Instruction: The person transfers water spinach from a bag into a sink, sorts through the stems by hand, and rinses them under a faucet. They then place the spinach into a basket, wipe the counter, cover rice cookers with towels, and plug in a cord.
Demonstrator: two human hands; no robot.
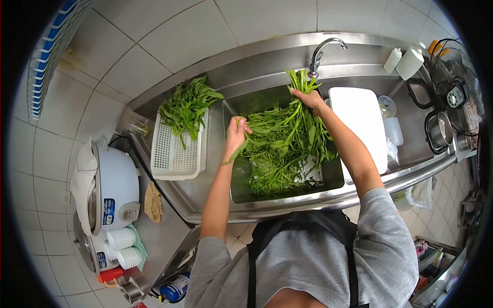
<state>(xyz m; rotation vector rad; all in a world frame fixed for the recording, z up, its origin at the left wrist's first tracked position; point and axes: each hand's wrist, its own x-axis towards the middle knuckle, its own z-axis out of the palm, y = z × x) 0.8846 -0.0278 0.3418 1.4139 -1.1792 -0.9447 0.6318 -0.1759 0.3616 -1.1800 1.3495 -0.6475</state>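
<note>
Leafy greens (280,149) fill much of the steel sink basin (237,189). Over the basin's left side, my left hand (236,134) is closed on a few green stems, with a leaf hanging below it. My right hand (306,98) grips a bunch of long stems near the basin's back right corner; their cut ends point up toward the faucet (319,55) and the leaves hang into the basin. Left of the basin, a white perforated basket (174,154) holds more greens (189,105) at its back end.
A white board (358,128) lies right of the basin. Beyond it are plastic containers (393,131), white bottles (410,63), pans (439,132) and a fan. At the left stand a large rice cooker (117,187), a brown cloth (153,202) and stacked white cups (122,238).
</note>
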